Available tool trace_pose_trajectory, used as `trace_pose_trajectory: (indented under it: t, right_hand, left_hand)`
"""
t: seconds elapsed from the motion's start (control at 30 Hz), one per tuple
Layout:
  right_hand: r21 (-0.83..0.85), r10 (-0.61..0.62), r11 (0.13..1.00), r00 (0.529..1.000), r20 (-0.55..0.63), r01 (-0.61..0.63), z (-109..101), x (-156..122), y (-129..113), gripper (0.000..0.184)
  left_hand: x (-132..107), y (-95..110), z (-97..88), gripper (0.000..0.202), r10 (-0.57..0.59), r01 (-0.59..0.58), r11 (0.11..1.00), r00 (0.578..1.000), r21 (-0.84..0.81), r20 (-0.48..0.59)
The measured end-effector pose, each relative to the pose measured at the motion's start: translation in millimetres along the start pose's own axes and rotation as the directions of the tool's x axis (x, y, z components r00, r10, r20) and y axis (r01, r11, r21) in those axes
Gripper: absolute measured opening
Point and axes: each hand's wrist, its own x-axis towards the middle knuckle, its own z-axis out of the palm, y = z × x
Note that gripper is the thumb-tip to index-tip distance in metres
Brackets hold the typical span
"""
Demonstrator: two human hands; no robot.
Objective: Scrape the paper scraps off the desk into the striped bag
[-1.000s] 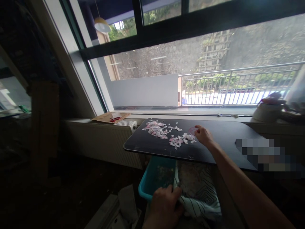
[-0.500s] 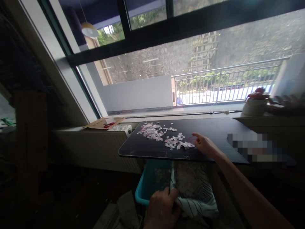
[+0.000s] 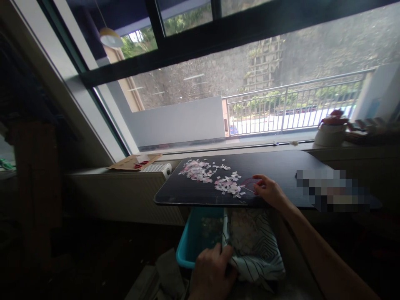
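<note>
My right hand (image 3: 270, 192) rests on the black table (image 3: 193, 193) near its front edge, fingers curled on a thin pinkish see-through piece (image 3: 250, 183). Just left of it lie several small pink and white paper scraps (image 3: 215, 177) in two loose heaps. Below the table, my left hand (image 3: 213, 271) is closed on the edge of a striped bag (image 3: 254, 246) that holds more scraps. The bag sits beside a teal plastic bin (image 3: 192, 241) under the table edge.
A window sill runs behind the table with a white pot (image 3: 329, 134) at the right. Brown cardboard with red scissors (image 3: 135, 161) lies on a white radiator (image 3: 156, 168) at the left. A blurred patch (image 3: 331, 189) covers part of the table's right side.
My right hand has drawn back toward the table's front edge, dragging the nearer heap of scraps with it. My left hand has kept its hold on the bag.
</note>
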Motion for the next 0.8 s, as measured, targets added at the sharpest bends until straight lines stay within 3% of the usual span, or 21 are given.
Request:
trace_pose_trajectory:
  t: [0.1, 0.27, 0.37, 0.43, 0.6, 0.7, 0.8]
  right_hand:
    - [0.117, -0.04, 0.992, 0.999, 0.015, 0.038, 4, 5, 8, 0.043]
    - [0.178, -0.011, 0.983, 0.972, -0.234, 0.054, 17, 14, 7, 0.046]
    - [0.205, -0.041, 0.975, 0.974, -0.223, 0.088, 22, 15, -1, 0.047]
    - [0.175, -0.052, 0.981, 0.977, -0.205, 0.089, 22, 14, -5, 0.043]
    - [0.072, 0.046, 0.997, 0.93, -0.365, -0.021, 16, 9, -9, 0.04]
    - [0.074, 0.041, 0.997, 0.938, -0.344, -0.017, 15, 6, -10, 0.04]
    - [0.147, 0.031, 0.989, 0.967, -0.251, 0.007, 15, 5, -11, 0.039]
  left_hand:
    - [1, 1, -1.1, 0.017, 0.002, -0.002, 1.0, 1.0, 0.005, 0.009]
    - [2, -3, 3.0, 0.018, 0.009, -0.008, 1.0, 1.0, -0.025, 0.004]
    - [3, -5, 3.8, 0.017, 0.02, -0.019, 0.999, 1.0, -0.038, 0.007]
    - [3, -5, 3.4, 0.017, 0.027, -0.027, 0.999, 1.0, -0.039, 0.014]
    - [3, -4, 3.8, 0.015, 0.032, -0.032, 0.999, 0.999, -0.026, -0.016]
    - [3, -5, 4.5, 0.013, 0.053, -0.054, 0.998, 0.998, -0.039, -0.033]
    - [3, -5, 4.3, 0.013, 0.052, -0.053, 0.998, 0.998, -0.04, -0.037]
